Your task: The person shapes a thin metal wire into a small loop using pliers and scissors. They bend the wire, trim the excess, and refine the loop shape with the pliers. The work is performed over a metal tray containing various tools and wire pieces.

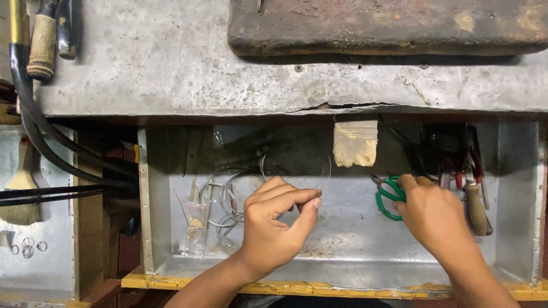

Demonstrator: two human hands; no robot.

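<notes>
My left hand (274,225) is over the middle of a metal-lined drawer (342,268), thumb and forefinger pinched on a thin silver wire loop (326,171) that arcs up from the fingers. My right hand (436,217) reaches to the drawer's right side, its fingers on the green handles of a pair of scissors (387,199). Beside it lie several hand tools (471,188) with red and wooden handles.
Coils of thin wire (220,202) and a small plastic bag (194,228) lie in the drawer's left part. A worn metal bench top (171,63) carries a dark rusty slab (388,25). Black hoses (40,131), a brush (23,194) and small rings (27,246) sit left.
</notes>
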